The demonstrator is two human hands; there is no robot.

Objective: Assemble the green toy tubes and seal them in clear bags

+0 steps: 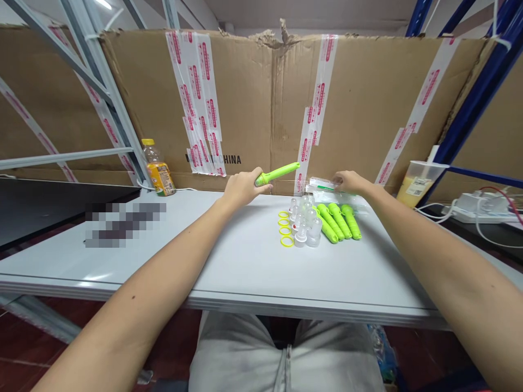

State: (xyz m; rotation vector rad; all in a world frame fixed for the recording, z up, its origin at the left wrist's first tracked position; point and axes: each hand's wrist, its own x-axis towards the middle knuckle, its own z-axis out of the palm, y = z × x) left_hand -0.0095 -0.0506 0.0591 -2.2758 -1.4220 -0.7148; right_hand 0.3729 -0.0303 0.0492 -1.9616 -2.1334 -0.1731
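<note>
My left hand [245, 185] is closed round the wide end of a lime-green plastic handle [281, 172], held above the back of the table with its narrow end pointing right. At the back right, my right hand [350, 181] has its fingers curled down on a clear plastic piece with a green stripe [322, 185]; its exact kind is hard to make out. In front of that hand, several matching lime-green handles [335, 222] lie side by side. Left of these stand clear plastic caps [301, 231] in rows, beside a column of yellow rings [286, 241].
A juice bottle [160, 170] stands at the back left and a drink cup with a straw [419, 184] at the back right. A cardboard wall [253, 109] closes off the rear. A power strip with cables [482, 207] lies far right. A blurred patch [122, 224] covers something at left.
</note>
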